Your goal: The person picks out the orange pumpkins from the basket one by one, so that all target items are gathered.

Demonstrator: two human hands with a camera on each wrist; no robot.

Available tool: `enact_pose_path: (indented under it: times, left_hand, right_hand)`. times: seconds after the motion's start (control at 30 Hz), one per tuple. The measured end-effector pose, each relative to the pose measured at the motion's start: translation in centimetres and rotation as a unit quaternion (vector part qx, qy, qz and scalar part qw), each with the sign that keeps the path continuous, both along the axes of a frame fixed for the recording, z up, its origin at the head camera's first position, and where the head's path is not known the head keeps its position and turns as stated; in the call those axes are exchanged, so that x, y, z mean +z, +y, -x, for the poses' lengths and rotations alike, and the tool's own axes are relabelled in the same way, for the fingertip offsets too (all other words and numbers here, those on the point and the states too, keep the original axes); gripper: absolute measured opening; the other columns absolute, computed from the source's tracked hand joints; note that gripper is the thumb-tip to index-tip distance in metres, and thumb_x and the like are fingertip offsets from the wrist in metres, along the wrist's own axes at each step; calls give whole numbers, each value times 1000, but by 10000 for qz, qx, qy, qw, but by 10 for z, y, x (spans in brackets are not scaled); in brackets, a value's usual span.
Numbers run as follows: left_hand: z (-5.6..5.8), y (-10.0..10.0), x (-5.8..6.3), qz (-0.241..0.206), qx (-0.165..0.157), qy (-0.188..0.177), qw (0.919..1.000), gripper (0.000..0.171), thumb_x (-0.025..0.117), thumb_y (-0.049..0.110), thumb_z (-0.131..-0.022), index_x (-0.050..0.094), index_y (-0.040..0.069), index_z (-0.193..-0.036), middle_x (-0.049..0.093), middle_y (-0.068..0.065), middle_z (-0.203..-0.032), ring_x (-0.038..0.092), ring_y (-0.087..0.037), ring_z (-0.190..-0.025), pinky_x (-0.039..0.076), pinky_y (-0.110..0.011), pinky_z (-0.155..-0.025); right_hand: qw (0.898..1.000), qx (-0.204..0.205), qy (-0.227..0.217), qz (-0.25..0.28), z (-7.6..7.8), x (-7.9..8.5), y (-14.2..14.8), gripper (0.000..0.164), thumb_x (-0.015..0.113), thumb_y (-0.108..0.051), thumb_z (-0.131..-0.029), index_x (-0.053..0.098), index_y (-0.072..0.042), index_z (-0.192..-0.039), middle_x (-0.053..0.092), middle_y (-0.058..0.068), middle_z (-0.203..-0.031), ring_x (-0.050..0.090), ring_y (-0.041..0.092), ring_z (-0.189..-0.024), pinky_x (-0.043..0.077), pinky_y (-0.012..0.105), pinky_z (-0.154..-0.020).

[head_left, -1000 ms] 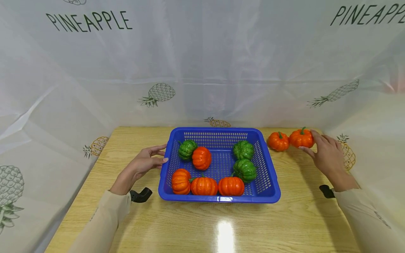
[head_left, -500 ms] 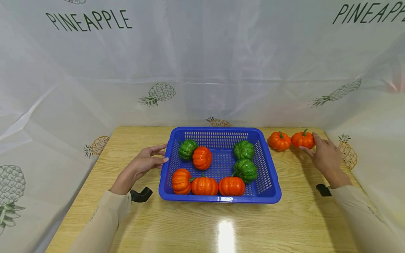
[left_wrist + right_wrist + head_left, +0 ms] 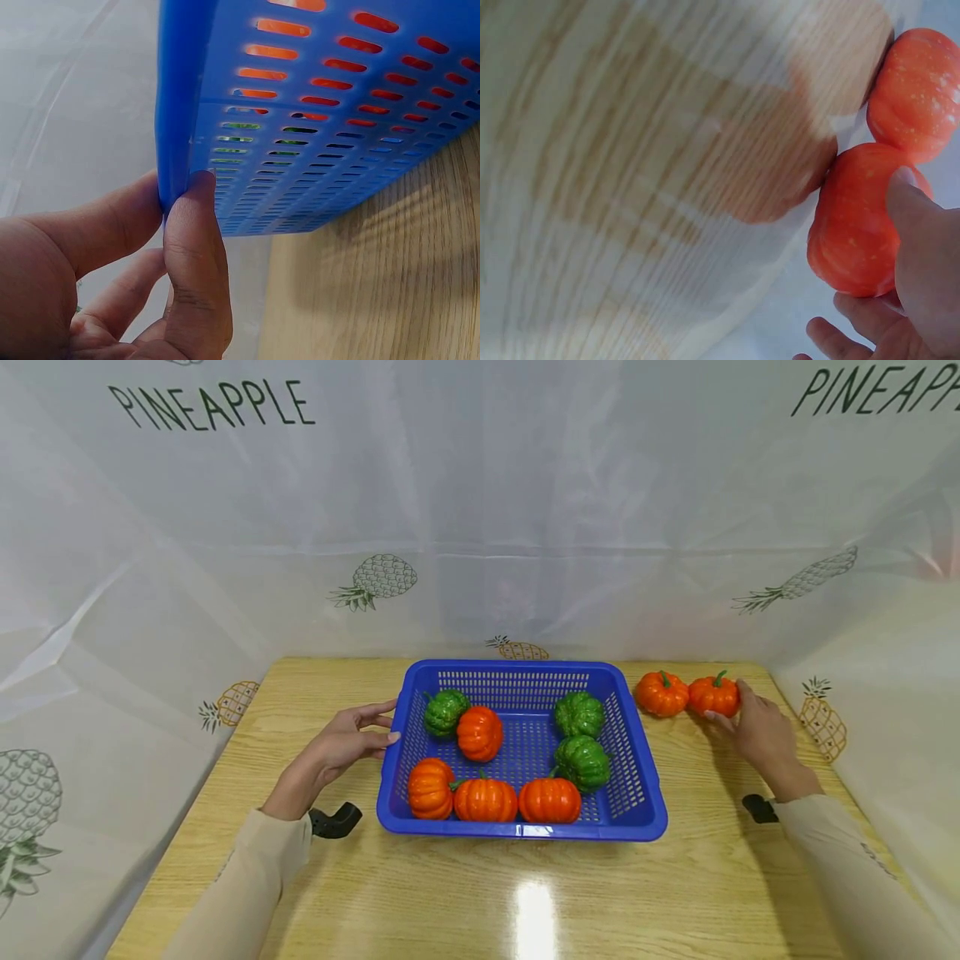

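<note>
A blue plastic basket (image 3: pixel 517 832) stands mid-table. My left hand (image 3: pixel 347 745) pinches its left rim, thumb on one side and finger on the other, as the left wrist view shows. On the far right, my right hand (image 3: pixel 763 731) holds a small orange pumpkin (image 3: pixel 712 696) with a green stem, thumb on the near side and fingers curled behind. This pumpkin sits low at the table's surface, right against a second orange pumpkin (image 3: pixel 662 694) on its left. In the right wrist view the held pumpkin (image 3: pixel 859 225) shows between thumb and fingers.
Inside the basket lie several orange pumpkins (image 3: pixel 485 800) and three green ones (image 3: pixel 582 763). The wooden table (image 3: pixel 420 893) ends at the back against a white sheet (image 3: pixel 487 510) printed with pineapples, which also hangs along both sides.
My right hand has come slightly down and to the left, with the held pumpkin lowered beside the other one. The left hand and the basket stay in place.
</note>
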State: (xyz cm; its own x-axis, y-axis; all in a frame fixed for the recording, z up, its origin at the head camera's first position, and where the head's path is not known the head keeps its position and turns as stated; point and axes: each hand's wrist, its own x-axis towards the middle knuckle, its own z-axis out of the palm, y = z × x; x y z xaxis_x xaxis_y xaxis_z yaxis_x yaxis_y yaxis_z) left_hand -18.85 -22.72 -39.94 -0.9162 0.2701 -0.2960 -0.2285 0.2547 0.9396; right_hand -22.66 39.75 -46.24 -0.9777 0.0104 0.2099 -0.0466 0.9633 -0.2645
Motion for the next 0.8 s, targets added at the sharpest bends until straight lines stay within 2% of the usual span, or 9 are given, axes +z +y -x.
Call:
enact_pose_path:
  times: [0.2,0.33,0.47,0.6,0.8]
  left_hand:
    - [1,1,1,11,-6,4,10000,69,63,2,-105,30,1,-166,46,-32,-147,71,-10,-90,63,-28,-86]
    - [0,2,1,9,-26,16,10000,70,63,2,-105,30,1,-166,46,-33,-148,71,-10,-90,63,-28,-85]
    - [0,2,1,-19,-22,7,10000,70,64,2,-105,30,1,-166,45,-33,-148,72,-11,-90,63,-29,-86]
    - [0,1,1,-26,-3,8,10000,69,63,2,-105,30,1,-166,45,-33,-147,72,-11,-89,63,-29,-86]
    - [0,0,0,-37,8,-2,10000,69,63,1,-105,30,1,-166,45,-33,-147,71,-11,-89,63,-29,-86]
  right_hand:
    - [9999,-26,-161,26,2,-2,2,74,76,-26,-99,38,21,-142,58,47,-118,57,64,-99,51,72,-73]
    - [9994,-44,-343,9,-2,0,4,79,76,-28,-100,35,22,-145,54,48,-125,55,66,-103,50,73,-78]
    - [9996,54,-278,-86,-6,9,3,85,74,-31,-101,30,22,-151,48,50,-132,53,68,-107,48,75,-83]
    - [9994,247,16,-233,-11,29,-6,84,73,-33,-102,31,21,-152,46,50,-136,51,69,-109,46,76,-85]
    - [9971,721,21,-228,-17,76,-47,83,70,-33,-104,28,16,-158,36,45,-153,38,69,-130,32,80,-106]
